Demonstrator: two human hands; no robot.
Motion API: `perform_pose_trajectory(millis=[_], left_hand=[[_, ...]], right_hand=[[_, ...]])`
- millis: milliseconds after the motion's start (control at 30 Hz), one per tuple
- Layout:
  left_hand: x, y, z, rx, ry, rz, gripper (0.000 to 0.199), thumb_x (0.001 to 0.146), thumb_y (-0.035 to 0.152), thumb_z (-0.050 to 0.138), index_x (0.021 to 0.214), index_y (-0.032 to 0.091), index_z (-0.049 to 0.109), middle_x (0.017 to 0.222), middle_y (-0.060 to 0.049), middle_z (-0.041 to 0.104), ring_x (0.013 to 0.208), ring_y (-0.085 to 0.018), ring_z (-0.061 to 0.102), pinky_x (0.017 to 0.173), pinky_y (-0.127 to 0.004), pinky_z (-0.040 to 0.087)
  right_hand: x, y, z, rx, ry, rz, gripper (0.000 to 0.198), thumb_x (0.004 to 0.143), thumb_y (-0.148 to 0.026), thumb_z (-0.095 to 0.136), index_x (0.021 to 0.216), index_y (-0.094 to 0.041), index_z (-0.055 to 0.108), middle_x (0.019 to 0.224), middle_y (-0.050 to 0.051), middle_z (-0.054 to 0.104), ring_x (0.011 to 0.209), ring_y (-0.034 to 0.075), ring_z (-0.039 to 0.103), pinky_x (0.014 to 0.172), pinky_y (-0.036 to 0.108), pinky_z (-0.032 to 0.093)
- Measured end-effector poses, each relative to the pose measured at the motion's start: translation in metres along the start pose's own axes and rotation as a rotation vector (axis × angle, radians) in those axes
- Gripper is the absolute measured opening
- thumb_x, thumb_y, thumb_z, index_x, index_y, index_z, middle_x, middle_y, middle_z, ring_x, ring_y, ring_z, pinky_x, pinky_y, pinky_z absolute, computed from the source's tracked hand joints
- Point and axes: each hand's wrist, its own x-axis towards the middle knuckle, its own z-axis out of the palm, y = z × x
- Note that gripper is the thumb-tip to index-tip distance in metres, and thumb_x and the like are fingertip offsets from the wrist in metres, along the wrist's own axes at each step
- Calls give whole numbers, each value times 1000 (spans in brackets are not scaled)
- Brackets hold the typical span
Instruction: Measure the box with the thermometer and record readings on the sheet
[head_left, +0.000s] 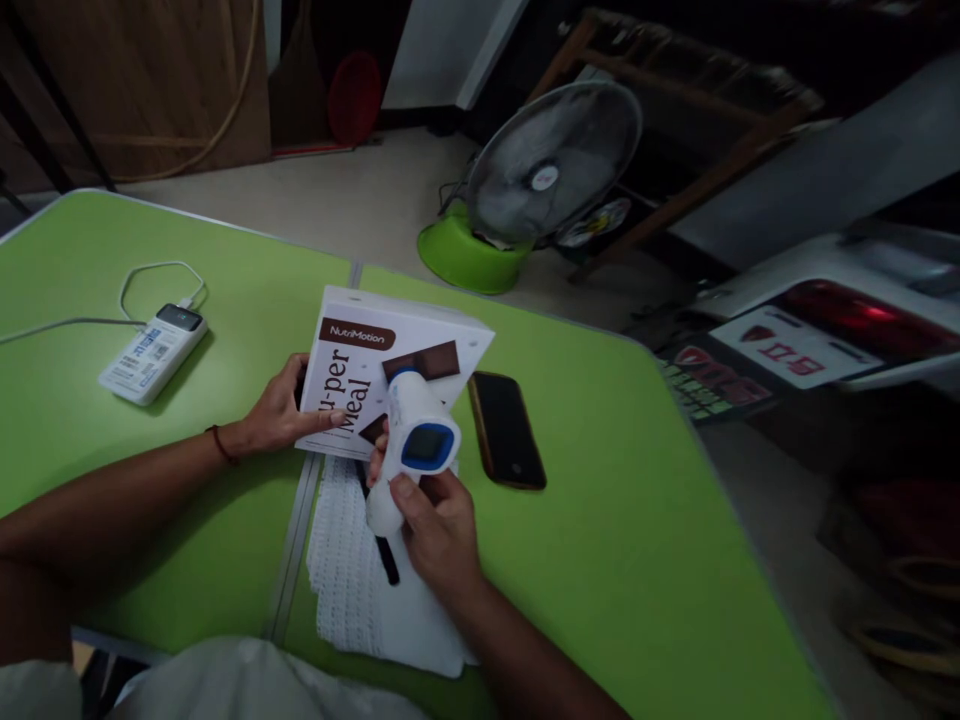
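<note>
My left hand point(289, 408) grips the left side of a white box point(345, 385) printed "NutriMotion" and "Meal", its thumb lying across the front. In my right hand point(442, 520) is a white infrared thermometer point(416, 410) with a blue-rimmed screen, held by its handle. The thermometer stands in front of the box and hides part of its print; whether the two touch I cannot tell. Beneath my hands lies a stack of printed paper sheets point(349, 580), with a black pen point(387, 560) on top, partly hidden.
A dark phone point(508, 430) with a brown case lies right of the box. A white power bank point(154, 355) with a cable rests at the left of the green table point(615, 560). Beyond the table are a fan point(555, 165) on a green base and a vehicle's rear point(847, 310).
</note>
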Motion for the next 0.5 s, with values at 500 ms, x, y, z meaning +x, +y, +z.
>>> perform_pose_trajectory(millis=[500], left_hand=[[1, -3, -2, 10, 2, 6, 74, 68, 51, 84, 122, 19, 45, 116, -13, 65, 105, -30, 66, 83, -46, 58]], right_hand=[[2, 1, -3, 33, 6, 37, 35, 76, -55, 76, 85, -21, 72, 74, 2, 68, 66, 17, 59, 64, 32, 51]])
